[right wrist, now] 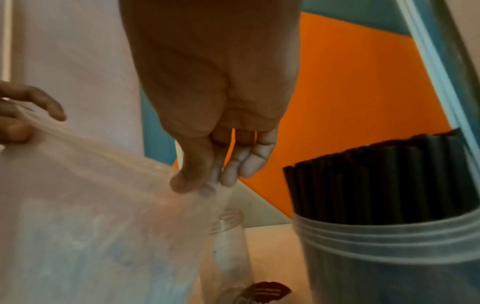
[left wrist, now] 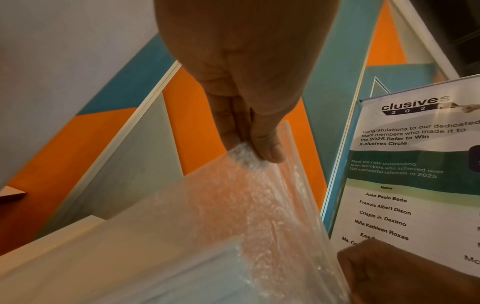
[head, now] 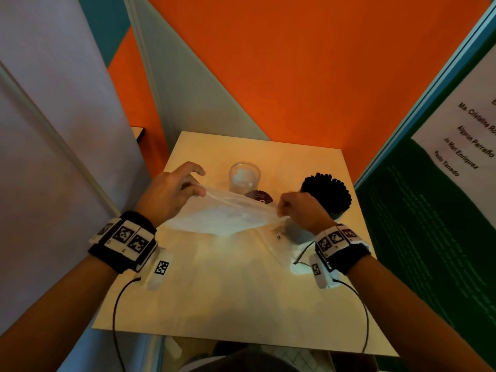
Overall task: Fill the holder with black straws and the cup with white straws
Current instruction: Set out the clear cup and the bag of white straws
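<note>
A clear plastic bag (head: 228, 213) of white straws is stretched between both hands above the table. My left hand (head: 174, 189) pinches its left top edge between thumb and fingers (left wrist: 249, 148). My right hand (head: 298, 208) pinches the right top edge (right wrist: 205, 185). White straws (left wrist: 293, 148) show through the bag (left wrist: 233, 226). Behind the bag stands an empty clear cup (head: 243, 176) with a dark label (right wrist: 270, 290). The grey holder (right wrist: 389, 246) at the right is packed with black straws (head: 326, 193), just behind my right hand.
The small pale table (head: 236, 291) sits in a corner of orange and grey walls (head: 295, 76). A green and white poster board (head: 442, 197) stands close on the right. Wrist cables (head: 118, 299) trail over the table's front.
</note>
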{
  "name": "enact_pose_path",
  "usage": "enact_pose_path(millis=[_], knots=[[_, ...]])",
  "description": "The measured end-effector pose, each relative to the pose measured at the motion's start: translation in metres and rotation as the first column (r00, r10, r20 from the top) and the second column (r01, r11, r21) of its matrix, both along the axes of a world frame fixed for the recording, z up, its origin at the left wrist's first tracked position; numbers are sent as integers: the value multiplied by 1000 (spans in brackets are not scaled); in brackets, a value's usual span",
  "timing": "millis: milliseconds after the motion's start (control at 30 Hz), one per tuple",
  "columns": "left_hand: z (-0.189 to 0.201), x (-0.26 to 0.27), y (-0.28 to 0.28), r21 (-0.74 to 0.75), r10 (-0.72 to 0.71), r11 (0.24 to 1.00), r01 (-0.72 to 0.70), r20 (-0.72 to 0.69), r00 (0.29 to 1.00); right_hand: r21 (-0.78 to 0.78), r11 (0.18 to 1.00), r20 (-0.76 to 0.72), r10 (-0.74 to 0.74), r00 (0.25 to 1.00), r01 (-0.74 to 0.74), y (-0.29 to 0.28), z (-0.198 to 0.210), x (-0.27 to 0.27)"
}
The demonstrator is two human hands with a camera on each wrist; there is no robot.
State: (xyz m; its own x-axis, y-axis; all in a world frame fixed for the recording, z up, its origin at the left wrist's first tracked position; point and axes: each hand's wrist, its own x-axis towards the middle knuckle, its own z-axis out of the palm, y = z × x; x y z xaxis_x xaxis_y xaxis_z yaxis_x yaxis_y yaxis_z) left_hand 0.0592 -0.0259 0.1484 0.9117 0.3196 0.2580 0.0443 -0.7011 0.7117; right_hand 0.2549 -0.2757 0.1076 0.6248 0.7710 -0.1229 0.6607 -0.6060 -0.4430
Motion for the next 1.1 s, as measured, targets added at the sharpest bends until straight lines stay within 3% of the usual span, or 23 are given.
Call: enact_pose_path(millis=[133, 367, 467, 533, 633, 700, 800, 867, 967, 1100], knots=[[1, 2, -4, 63, -26, 998, 25, 11, 1000, -191, 981, -16, 27, 1000, -29, -14, -4, 8], [-1, -2, -5, 58, -10, 998, 8, 34, 999, -263, 965, -53, 7, 999, -21, -17, 8, 11], [6, 0, -4, 68, -24, 997, 21, 48, 999, -41, 987, -296, 138, 945, -157, -8, 18, -5], [12, 3, -2, 92, -49, 995, 45, 41, 998, 113, 968, -272, 246, 930, -223, 9, 24, -22], [17, 9, -2, 129, -25, 991, 17, 60, 998, 267, 942, -199, 262, 944, -205, 36, 27, -43], [14, 8, 1, 152, 122, 979, -138, 108, 987, 322, 936, -307, 246, 919, -143, 48, 29, -52], [0, -3, 1, 202, 415, 867, -456, 214, 884, 353, 935, -460, 200, 865, -29, 62, 31, -56], [-10, -10, -8, 91, 443, 887, -453, 111, 890, 374, 927, -537, 190, 822, 30, 70, 30, -61], [-22, -13, -26, -194, 213, 951, -242, -160, 964, 398, 914, -661, 226, 716, 80, 84, 28, -73], [-25, -7, -37, -444, 129, 875, -193, -172, 977, 386, 912, -797, 252, 549, 141, 94, 25, -79]])
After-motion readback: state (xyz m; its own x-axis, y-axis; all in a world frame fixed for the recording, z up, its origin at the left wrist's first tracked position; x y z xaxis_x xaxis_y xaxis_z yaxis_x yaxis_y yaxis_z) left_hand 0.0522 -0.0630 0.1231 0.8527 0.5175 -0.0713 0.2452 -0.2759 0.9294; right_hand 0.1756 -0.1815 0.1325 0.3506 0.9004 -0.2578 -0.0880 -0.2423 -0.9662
